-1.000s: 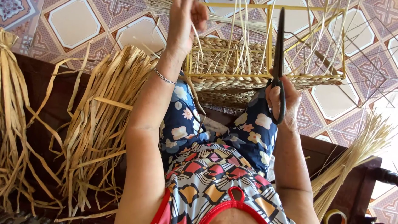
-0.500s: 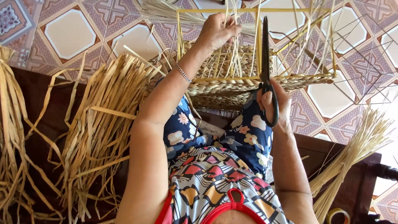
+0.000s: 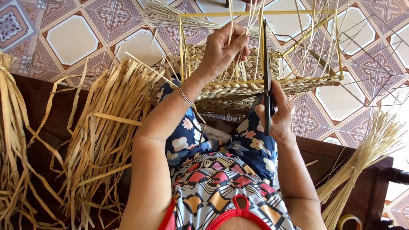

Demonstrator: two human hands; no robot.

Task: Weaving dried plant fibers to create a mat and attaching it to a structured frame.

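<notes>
Since the earlier frames, I see the left hand (image 3: 221, 49) has come down from high above the basket (image 3: 255, 87) and now sits over its near rim. The scissors (image 3: 266, 72) have shifted slightly toward that hand.

Left hand: the fingers (image 3: 238, 40) are pinched shut on a few upright straw stalks (image 3: 232, 21) rising from the basket. A thin bracelet (image 3: 185, 95) circles the wrist.

Right hand (image 3: 279, 117): the fingers are curled closed around the scissors' handles. The blades point straight up, just right of the left hand. I cannot tell whether the blades are parted.

Basket: half-woven, with a braided rim and a thin square frame (image 3: 255, 13) above it. It rests on the lap, over the floral cloth (image 3: 251, 147), with loose stalks standing up from its walls.

Around the basket:
- A large bundle of flat dried leaves (image 3: 106, 127) lies left of it on the dark wooden bench (image 3: 47, 123).
- A second bundle (image 3: 12, 136) lies farther left.
- A sheaf of thin straw (image 3: 366, 153) leans at its right.
- The patterned tile floor (image 3: 72, 38) shows beyond it.
</notes>
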